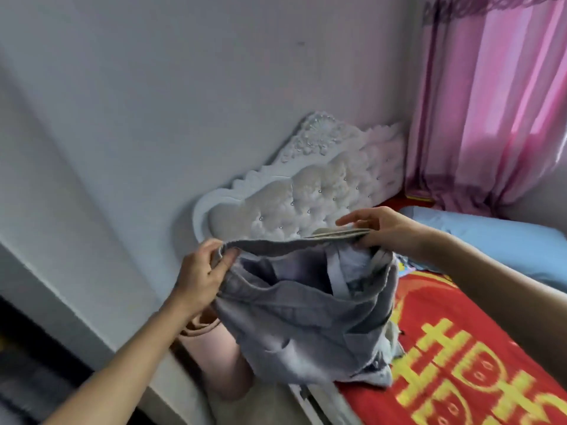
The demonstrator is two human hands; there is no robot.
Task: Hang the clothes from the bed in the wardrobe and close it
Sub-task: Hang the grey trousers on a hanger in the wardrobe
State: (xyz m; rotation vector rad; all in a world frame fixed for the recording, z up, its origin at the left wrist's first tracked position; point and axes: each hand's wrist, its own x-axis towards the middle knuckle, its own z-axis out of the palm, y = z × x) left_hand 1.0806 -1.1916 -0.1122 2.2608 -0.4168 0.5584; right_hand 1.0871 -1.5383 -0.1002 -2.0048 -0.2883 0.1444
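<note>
We read only one sign: a large yellow character (441, 357), blurred, likely 囍, at five o'clock on the red blanket (429, 302) covering the bed (322, 179).

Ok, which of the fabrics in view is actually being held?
The grey garment, its waistband stretched between the left hand and right hand; the red blanket and blue pillow lie unheld.

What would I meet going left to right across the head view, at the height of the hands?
Left hand → grey garment, held stretched between both hands → right hand → blue pillow.
</note>
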